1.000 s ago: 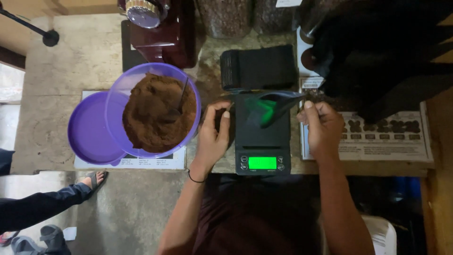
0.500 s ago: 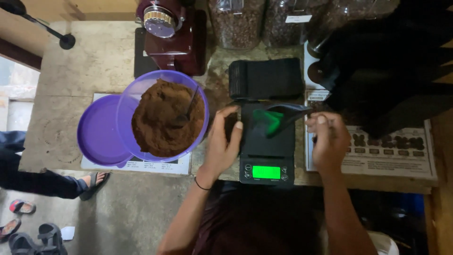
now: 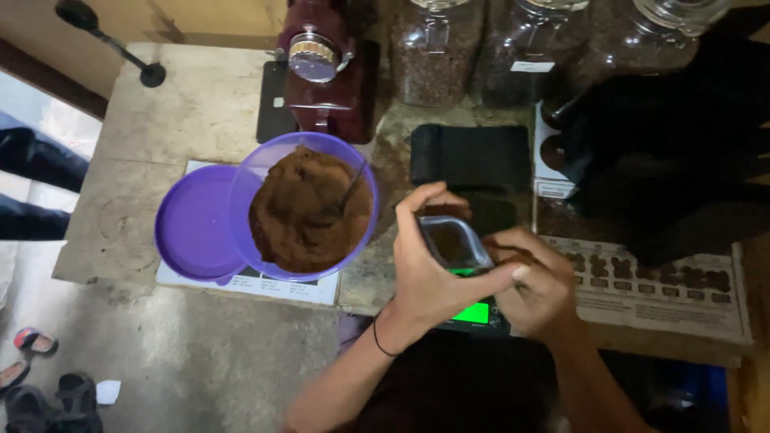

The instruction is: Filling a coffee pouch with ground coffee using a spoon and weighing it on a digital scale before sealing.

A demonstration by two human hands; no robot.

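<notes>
Both hands hold a small open pouch [image 3: 454, 243] with brown powder inside, lifted over a black digital scale [image 3: 475, 314] whose screen glows green. My left hand [image 3: 425, 265] wraps around the pouch's left side and bottom. On the pouch's right side my right hand [image 3: 539, 281] grips it, fingers curled. To the left stands a purple tub [image 3: 265, 172] full of brown ground powder, with a spoon handle [image 3: 350, 188] sticking out of it. The tub's purple lid [image 3: 192, 224] lies beside it on the left.
A dark red grinder [image 3: 325, 72] stands at the back of the stone counter [image 3: 184, 112]. Glass jars [image 3: 433, 56] of dark beans line the back. A black pouch [image 3: 469, 156] lies behind the scale, a printed sheet [image 3: 674, 297] to the right. Another person's legs [image 3: 32, 184] stand at left.
The pouch, which lay flat on the scale, has been raised upright and opened between both hands. The camera has moved closer and shifted.
</notes>
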